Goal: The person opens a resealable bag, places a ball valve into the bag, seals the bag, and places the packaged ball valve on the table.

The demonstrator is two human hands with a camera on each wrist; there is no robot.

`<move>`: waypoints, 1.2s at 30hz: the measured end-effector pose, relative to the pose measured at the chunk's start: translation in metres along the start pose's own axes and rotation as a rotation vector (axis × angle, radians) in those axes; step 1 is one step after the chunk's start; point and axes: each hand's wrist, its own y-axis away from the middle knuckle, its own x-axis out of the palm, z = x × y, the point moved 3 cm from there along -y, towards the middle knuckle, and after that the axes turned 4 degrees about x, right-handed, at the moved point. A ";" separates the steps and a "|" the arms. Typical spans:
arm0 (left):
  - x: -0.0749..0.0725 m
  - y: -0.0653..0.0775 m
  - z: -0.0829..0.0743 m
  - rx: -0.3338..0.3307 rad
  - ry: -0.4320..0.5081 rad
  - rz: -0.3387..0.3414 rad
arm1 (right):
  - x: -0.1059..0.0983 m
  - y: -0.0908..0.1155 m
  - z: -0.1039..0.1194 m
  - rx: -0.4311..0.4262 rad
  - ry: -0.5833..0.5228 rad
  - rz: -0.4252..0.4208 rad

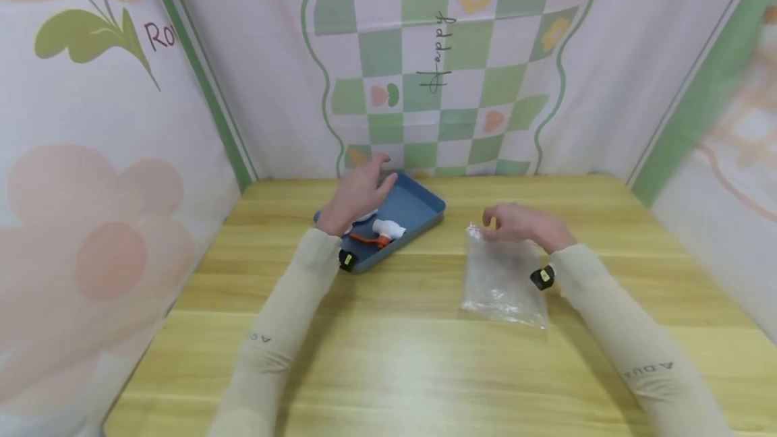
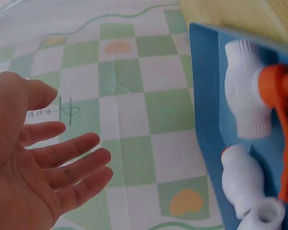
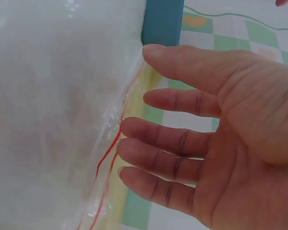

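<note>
My left hand [image 1: 359, 193] hovers over the left rear part of a blue tray [image 1: 419, 202], fingers spread and holding nothing. In the tray lie white plastic ball valves; one white valve [image 2: 247, 91] has an orange lever handle [image 2: 278, 91], and another white piece [image 2: 242, 179] sits beside it. My left forearm hides part of the tray in the head view. A clear plastic zip bag [image 1: 500, 282] lies flat on the table to the right. Over its far edge is my right hand [image 3: 216, 129], thumb apart from the loosely bent fingers, fingertips right at the red-lined zip edge.
The wooden table [image 1: 388, 356] backs onto a curtain [image 1: 449, 86] with a green-and-white check print. Patterned cloth [image 1: 91, 221] also hangs at the left and right sides. Each wrist wears a small black camera [image 1: 542, 278].
</note>
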 end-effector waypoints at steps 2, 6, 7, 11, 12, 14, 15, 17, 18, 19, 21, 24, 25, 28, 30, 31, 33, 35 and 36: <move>0.004 0.002 -0.003 0.010 0.010 -0.004 | 0.003 0.000 -0.001 0.006 0.001 0.006; 0.013 0.005 -0.012 0.017 0.107 0.051 | 0.008 -0.001 -0.001 0.017 0.011 0.012; 0.016 0.006 -0.014 0.022 0.135 0.067 | 0.009 -0.002 -0.001 0.021 0.016 0.009; 0.025 0.009 -0.024 0.036 0.210 0.118 | 0.010 -0.003 -0.001 0.007 0.025 -0.001; 0.027 0.009 -0.027 0.045 0.218 0.120 | 0.010 -0.003 -0.001 0.005 0.026 -0.002; 0.031 0.010 -0.032 0.066 0.224 0.119 | 0.010 -0.002 -0.001 0.001 0.022 -0.003; 0.032 0.011 -0.034 0.080 0.226 0.119 | 0.009 -0.002 -0.001 0.002 0.021 -0.008; 0.036 0.012 -0.038 0.103 0.224 0.128 | 0.009 -0.001 -0.001 -0.018 0.024 -0.017; 0.039 0.013 -0.040 0.118 0.222 0.132 | 0.010 -0.001 0.000 -0.026 0.020 -0.020; 0.041 0.013 -0.041 0.126 0.221 0.136 | 0.010 -0.001 0.000 -0.036 0.017 -0.025; 0.045 0.014 -0.043 0.135 0.224 0.141 | 0.011 0.000 0.000 -0.054 0.019 -0.025; 0.052 0.016 -0.043 0.120 0.246 0.146 | 0.015 0.000 -0.001 -0.052 0.014 -0.007; 0.054 0.017 -0.044 0.114 0.254 0.148 | 0.016 -0.001 -0.001 -0.051 0.015 -0.002; 0.061 0.019 -0.046 0.103 0.270 0.166 | 0.020 -0.001 -0.002 -0.035 0.006 0.010; 0.065 0.020 -0.049 0.116 0.280 0.176 | 0.022 -0.002 -0.003 -0.024 0.001 0.009; 0.068 0.020 -0.051 0.123 0.279 0.184 | 0.022 -0.002 -0.003 -0.027 0.003 0.003; 0.073 0.021 -0.055 0.135 0.283 0.196 | 0.022 -0.003 -0.004 -0.027 0.009 -0.014; 0.077 0.020 -0.057 0.141 0.291 0.211 | 0.021 -0.003 -0.004 -0.030 0.011 -0.036; 0.079 0.019 -0.058 0.138 0.291 0.224 | 0.020 -0.003 -0.004 -0.030 0.013 -0.046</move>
